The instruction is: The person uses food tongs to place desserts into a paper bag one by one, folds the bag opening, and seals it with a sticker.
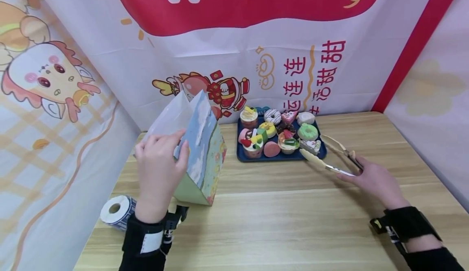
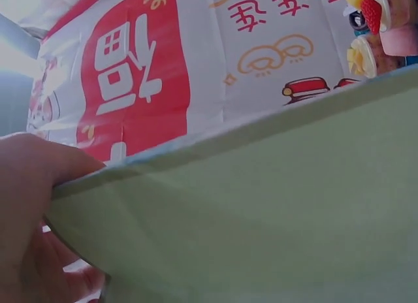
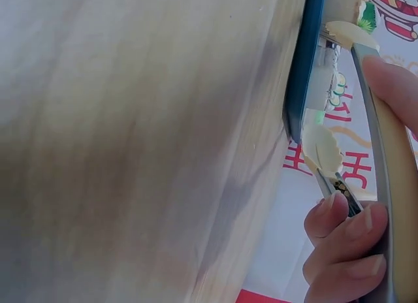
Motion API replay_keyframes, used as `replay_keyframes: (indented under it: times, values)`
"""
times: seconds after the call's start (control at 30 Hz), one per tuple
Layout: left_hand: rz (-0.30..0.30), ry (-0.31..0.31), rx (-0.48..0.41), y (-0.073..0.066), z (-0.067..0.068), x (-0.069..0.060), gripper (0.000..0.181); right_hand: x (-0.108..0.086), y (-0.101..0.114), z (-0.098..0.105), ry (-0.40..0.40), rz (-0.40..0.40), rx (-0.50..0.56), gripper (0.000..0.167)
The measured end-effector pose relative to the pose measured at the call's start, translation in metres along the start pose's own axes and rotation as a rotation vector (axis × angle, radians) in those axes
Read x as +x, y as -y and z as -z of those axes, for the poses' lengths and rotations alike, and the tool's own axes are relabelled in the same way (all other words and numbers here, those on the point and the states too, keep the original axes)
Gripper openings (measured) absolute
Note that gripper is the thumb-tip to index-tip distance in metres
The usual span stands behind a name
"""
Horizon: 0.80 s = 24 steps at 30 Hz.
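Note:
My left hand [image 1: 159, 171] pinches the upper edge of a paper gift bag [image 1: 199, 149] with a blue-sky and green print. The bag stands upright on the table, its mouth spread; its inside is hidden from the head view. In my right hand [image 1: 377, 181] I hold food tongs [image 1: 337, 170] with cream-coloured tips. These tips are apart, at the right front corner of a dark blue tray [image 1: 239, 156]. Nearest to them lie a cake slice [image 1: 311, 145] and a green doughnut [image 1: 308, 132]. Whether the tips touch the slice I cannot tell.
Toy cupcakes, doughnuts and other sweets crowd the tray, among them a cupcake with a strawberry [image 1: 253, 147] and a pink disc [image 1: 272, 149]. A label roll [image 1: 119, 212] lies left of the bag. Printed cloth [image 1: 205, 43] hangs behind the wooden table [image 1: 271, 222].

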State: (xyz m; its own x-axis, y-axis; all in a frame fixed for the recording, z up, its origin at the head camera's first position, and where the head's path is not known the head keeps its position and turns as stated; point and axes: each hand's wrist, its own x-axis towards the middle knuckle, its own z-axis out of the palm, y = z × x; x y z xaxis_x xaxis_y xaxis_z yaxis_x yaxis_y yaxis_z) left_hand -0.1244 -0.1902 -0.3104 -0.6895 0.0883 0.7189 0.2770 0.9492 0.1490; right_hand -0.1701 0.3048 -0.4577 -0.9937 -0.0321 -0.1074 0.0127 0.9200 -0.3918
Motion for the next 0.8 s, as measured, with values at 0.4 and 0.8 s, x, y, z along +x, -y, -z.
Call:
replay_keyframes:
  times: [0.4, 0.8]
  values:
    - [0.155, -0.064, 0.057, -0.031, -0.015, 0.007, 0.026, 0.006, 0.001, -0.001, 0.003, -0.002, -0.022, 0.108]
    - [0.180, -0.112, -0.006, -0.031, -0.009, 0.004, 0.040, 0.008, 0.005, -0.002, -0.027, 0.010, -0.023, 0.102]
